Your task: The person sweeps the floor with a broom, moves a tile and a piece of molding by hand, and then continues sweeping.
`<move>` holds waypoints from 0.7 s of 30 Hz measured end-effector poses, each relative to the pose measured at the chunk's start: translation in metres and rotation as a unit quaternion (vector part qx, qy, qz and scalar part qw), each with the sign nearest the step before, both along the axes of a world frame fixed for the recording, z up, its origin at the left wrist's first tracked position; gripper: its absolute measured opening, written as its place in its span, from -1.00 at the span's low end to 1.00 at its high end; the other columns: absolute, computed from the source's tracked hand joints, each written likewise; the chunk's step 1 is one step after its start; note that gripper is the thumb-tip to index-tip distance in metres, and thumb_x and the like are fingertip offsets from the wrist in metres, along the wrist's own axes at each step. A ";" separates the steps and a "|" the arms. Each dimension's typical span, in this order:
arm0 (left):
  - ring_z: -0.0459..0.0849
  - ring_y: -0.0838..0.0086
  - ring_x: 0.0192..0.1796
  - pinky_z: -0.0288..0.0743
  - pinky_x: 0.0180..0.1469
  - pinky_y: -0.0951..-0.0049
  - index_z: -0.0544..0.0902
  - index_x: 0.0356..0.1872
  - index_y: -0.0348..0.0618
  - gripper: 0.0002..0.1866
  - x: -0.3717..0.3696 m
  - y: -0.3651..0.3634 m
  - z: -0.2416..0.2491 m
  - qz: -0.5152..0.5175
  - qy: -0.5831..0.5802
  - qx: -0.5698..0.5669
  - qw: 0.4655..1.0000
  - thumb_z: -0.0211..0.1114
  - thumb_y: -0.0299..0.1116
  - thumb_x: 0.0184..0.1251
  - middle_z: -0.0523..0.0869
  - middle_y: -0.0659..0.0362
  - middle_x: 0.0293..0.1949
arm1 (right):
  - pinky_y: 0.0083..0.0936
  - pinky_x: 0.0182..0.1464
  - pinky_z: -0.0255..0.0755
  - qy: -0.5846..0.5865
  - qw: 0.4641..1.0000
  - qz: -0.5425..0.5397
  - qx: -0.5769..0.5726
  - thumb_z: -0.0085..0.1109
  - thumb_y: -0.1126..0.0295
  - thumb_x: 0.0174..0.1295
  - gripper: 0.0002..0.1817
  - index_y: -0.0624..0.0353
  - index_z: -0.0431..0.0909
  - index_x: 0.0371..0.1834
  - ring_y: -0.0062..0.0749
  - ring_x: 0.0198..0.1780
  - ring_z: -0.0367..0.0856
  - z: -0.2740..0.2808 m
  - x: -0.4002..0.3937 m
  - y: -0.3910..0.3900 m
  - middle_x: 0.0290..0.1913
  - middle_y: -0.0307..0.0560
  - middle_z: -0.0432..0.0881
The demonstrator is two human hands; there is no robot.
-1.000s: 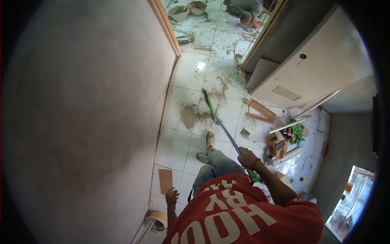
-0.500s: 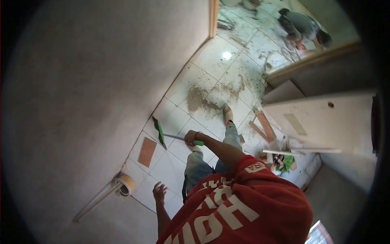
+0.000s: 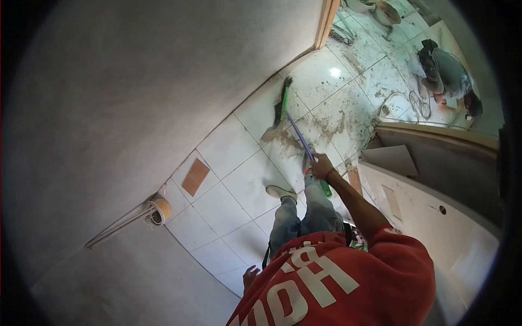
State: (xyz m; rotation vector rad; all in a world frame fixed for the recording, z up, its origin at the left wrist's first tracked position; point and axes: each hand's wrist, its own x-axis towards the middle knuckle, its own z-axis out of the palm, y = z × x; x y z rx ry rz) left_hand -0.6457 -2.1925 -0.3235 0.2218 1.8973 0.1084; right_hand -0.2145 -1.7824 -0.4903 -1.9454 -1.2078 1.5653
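My right hand (image 3: pixel 322 166) is closed round the handle of a broom (image 3: pixel 299 133). The handle is purplish with a green end showing below my hand. The broom's green head with dark bristles (image 3: pixel 284 103) rests on the white tiles near the foot of the wall, beside a patch of grey-brown dirt (image 3: pixel 285 140). My left hand (image 3: pixel 250 276) hangs low at my left side, partly hidden by my red top. Its visible fingers are apart and nothing shows in them.
A brown tile piece (image 3: pixel 195 177) lies near the wall. In the corner stands a yellowish bucket (image 3: pixel 159 211) with long sticks. A pale panel (image 3: pixel 418 204) lies at my right. Beyond the doorway a person (image 3: pixel 448 73) bends over the dirty floor near a coiled cable (image 3: pixel 420 106).
The broom has swung forward and right along the wall to the dirt patch, with my right hand still on it. My left hand has dropped back, and I have stepped forward.
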 end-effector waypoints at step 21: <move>0.80 0.34 -0.17 0.64 -0.20 0.39 0.55 0.27 -0.19 -0.57 0.075 0.093 -0.017 0.070 0.047 0.113 0.990 0.26 -0.29 0.42 0.76 0.01 -0.07 | -0.19 -0.40 0.53 -0.157 0.712 0.662 0.174 0.26 0.13 0.14 -0.78 0.01 0.75 -0.41 -0.25 -0.36 0.71 -0.126 0.054 0.024 -0.42 -0.09 0.71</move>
